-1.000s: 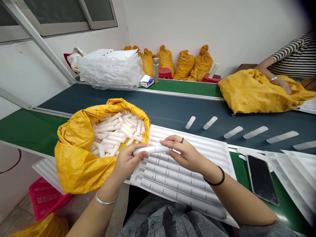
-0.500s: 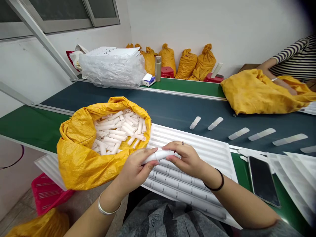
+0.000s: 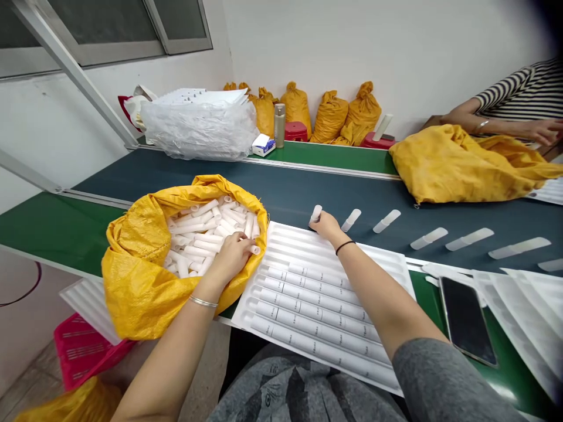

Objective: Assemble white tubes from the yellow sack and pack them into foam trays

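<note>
My left hand [image 3: 233, 255] is in the mouth of a yellow woven sack [image 3: 145, 293] full of short white plastic tubes [image 3: 189, 221]. Its fingers are closed around one white tube [image 3: 254, 249], whose end sticks out to the right. My right hand [image 3: 328, 226] grips a white two-part tube [image 3: 315, 213] upright at the near edge of the dark belt [image 3: 299, 187]. Under my right arm lies a white ribbed tray [image 3: 281, 240]. Rows of white printed tubes [image 3: 308, 319] fill its near grooves, while several far grooves show bare.
Several two-part tubes [image 3: 428, 238] stand spaced along the belt to the right. A phone [image 3: 466, 319] and more ribbed trays [image 3: 528, 316] lie at the right. Across the belt, another person's hand [image 3: 543, 132] is near a yellow sack [image 3: 457, 167]. A plastic-wrapped stack [image 3: 200, 126] sits at the back left.
My hands have parted from the white tube they held together over the tray. My right hand has moved forward to the belt with a two-part tube, my left into the sack.
</note>
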A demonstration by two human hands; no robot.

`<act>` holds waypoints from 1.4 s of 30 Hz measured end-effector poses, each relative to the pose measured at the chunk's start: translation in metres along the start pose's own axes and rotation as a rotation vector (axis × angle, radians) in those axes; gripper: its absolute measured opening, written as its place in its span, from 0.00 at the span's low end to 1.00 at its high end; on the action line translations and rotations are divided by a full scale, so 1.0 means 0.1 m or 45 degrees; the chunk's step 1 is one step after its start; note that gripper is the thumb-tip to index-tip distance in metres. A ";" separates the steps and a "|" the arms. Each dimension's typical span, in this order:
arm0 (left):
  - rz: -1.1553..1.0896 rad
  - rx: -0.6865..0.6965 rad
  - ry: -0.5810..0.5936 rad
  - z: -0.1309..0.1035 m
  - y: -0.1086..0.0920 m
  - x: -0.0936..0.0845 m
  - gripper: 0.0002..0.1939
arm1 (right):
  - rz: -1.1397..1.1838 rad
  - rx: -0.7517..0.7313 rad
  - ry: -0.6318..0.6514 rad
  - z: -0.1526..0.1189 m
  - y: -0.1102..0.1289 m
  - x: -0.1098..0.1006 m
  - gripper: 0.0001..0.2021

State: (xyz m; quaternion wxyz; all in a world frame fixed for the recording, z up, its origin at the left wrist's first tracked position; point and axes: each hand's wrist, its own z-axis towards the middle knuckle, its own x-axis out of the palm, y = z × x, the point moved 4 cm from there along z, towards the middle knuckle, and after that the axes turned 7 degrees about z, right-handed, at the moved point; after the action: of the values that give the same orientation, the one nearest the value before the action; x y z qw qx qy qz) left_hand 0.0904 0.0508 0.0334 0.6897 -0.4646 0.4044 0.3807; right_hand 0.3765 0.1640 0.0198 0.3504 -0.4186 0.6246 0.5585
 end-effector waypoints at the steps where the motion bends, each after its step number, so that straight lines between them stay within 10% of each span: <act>1: -0.020 0.013 -0.009 -0.01 -0.02 -0.01 0.12 | -0.015 0.025 0.010 -0.03 -0.02 -0.01 0.17; 12: -0.547 -0.037 -0.224 -0.31 -0.43 -0.35 0.13 | 0.075 -0.521 0.246 -1.25 0.36 0.40 0.03; 20: -0.177 0.325 -0.087 -0.34 -0.80 -0.40 0.16 | 0.899 -0.996 -0.069 -1.52 0.51 -0.23 0.14; 25: -0.163 0.416 0.032 -0.39 -0.95 -0.44 0.20 | 0.738 -1.306 -0.049 -1.64 0.59 -0.38 0.14; 33: -0.501 0.149 0.184 -0.40 -0.87 -0.55 0.16 | 0.825 -1.226 -0.177 -1.72 0.59 -0.41 0.13; 42: -0.364 0.047 0.053 -0.45 -0.82 -0.57 0.16 | 0.708 -1.270 -0.239 -1.72 0.78 0.00 0.13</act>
State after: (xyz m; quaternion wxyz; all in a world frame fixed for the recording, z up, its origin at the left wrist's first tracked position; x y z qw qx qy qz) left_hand 0.1335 -0.0229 0.1016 0.7367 -0.5126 0.3552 0.2615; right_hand 0.3103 -0.0044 0.0740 0.0047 -0.3021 0.3385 0.8911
